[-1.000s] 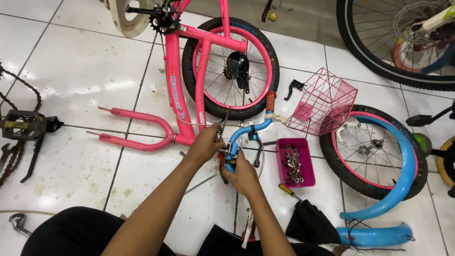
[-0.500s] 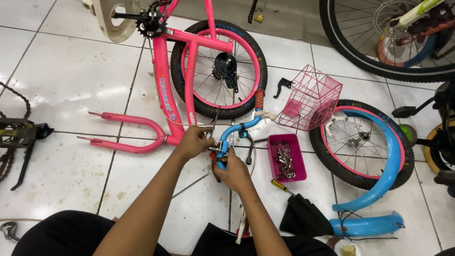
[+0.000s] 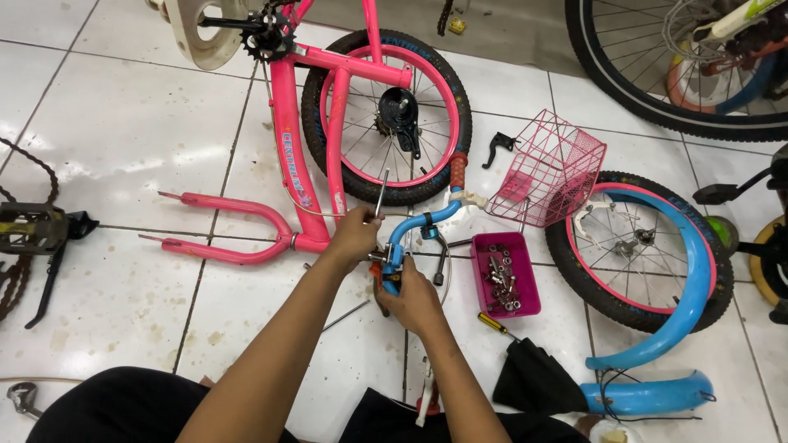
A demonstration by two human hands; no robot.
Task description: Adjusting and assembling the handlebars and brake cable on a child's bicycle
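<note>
Centre of frame, low: blue handlebar [image 3: 414,226] lies on the white tile floor [image 3: 123,156], its curved tube running up-right to an orange grip [image 3: 458,168] near the rear wheel [image 3: 386,119] of the pink bike frame [image 3: 304,164].

Left hand [image 3: 355,236] is clenched around a thin metal tool [image 3: 379,193] that stands nearly upright at the bar's clamp end. Right hand [image 3: 414,299] is wrapped around the lower end of the bar, fingers closed on it. I think there's a second orange grip under that palm, but the hand covers most of it.

Handling, as I judge it: steel tube, rigid, light enough for one hand, painted so a bit slick. Best hold is on the rubber grips or close to the clamp; the brake lever and the thin wire off it will snag or bend, so I'd keep off those.

Containers and markings:
- pink rectangular parts tray [image 3: 505,275], right of the hands, full of bolts and nuts
- pink wire basket [image 3: 546,168] tipped on its side, upper right of tray
- small printed decal on the pink down tube, left of centre, lettering in blue
- yellow-handled screwdriver [image 3: 495,326] just below the tray
- blue mudguard [image 3: 657,328] over the loose wheel at right
</note>
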